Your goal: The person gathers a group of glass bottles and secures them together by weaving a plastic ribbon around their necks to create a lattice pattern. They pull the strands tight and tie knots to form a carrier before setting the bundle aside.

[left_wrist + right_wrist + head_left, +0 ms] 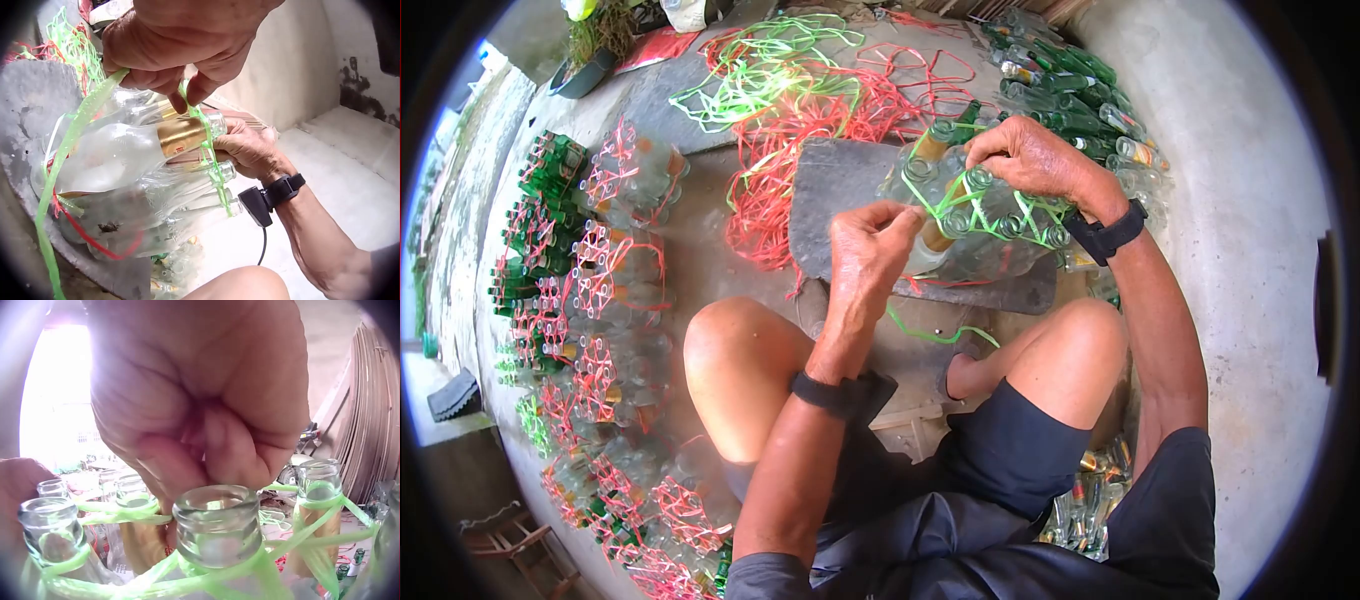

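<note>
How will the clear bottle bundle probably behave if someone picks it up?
Probably fragile: the clear bottle bundle is glass. Its green strap looks thin and flexible, so the bundle may shift. Its smooth, shiny sides could be slippery.

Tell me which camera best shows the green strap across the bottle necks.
The head view: looking down, it shows the green strap zigzagging between the bottle necks. The right wrist view shows nearby loops larger, but cut off; the left wrist view sees them from the side, plus a length hanging from the left hand.

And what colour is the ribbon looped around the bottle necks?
The ribbon is light green, showing best in the right wrist view.
</note>
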Available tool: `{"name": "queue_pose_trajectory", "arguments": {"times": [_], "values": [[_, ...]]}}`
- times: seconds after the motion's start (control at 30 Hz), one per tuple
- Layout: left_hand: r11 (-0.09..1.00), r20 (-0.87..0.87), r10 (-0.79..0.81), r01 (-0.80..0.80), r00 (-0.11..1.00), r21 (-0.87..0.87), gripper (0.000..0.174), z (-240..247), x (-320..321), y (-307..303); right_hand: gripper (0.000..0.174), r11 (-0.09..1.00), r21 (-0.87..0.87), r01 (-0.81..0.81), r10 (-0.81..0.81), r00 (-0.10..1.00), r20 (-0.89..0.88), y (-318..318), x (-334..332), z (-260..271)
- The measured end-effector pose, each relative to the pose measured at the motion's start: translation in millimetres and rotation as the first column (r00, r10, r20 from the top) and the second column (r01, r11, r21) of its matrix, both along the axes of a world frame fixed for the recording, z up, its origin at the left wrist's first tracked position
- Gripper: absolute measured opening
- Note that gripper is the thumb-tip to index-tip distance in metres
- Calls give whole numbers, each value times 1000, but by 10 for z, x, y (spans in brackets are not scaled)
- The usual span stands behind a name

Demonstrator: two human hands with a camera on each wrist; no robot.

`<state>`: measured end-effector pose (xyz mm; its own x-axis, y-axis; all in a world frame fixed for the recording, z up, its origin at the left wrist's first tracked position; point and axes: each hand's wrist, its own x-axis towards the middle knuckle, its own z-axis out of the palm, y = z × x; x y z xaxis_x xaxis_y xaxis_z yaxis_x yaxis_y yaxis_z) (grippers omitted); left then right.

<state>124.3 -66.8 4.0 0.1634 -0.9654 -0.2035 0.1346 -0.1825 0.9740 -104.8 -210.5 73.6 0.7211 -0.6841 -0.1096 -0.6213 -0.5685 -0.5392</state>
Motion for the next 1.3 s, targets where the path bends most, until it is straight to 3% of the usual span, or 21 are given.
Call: {"name": "queue_pose_trajectory", "arguments": {"times": [0.1, 0.17, 0.27, 0.4, 0.5, 0.93, 1.3], "values": [[999, 131, 48, -48, 990, 2, 21, 54, 61, 8, 18, 999, 10, 46, -46, 998, -31, 107, -6, 56], [999, 141, 42, -41, 989, -13, 22, 72, 75, 21, 16, 967, -210, 144, -150, 989, -11, 371, 35, 195], [998, 182, 40, -32, 982, -50, 25, 110, 90, 33, 16, 910, -353, 219, -191, 975, 114, 790, 66, 308], [993, 287, 42, -8, 957, -121, 25, 123, 94, 8, 17, 935, -319, 155, -161, 987, 8, 1180, 53, 241], [983, 376, 71, -1, 924, -183, 24, 118, 95, -5, 21, 919, -324, 227, -231, 973, 27, 1260, 23, 46], [979, 441, 67, 26, 895, -202, 22, 72, 193, -68, 19, 920, -341, 192, -171, 981, 93, 1222, -7, -9], [956, 696, -32, 225, 717, -188, 18, 419, 309, -187, 19, 915, -346, 207, -174, 977, 124, 1232, -13, -46]]}}
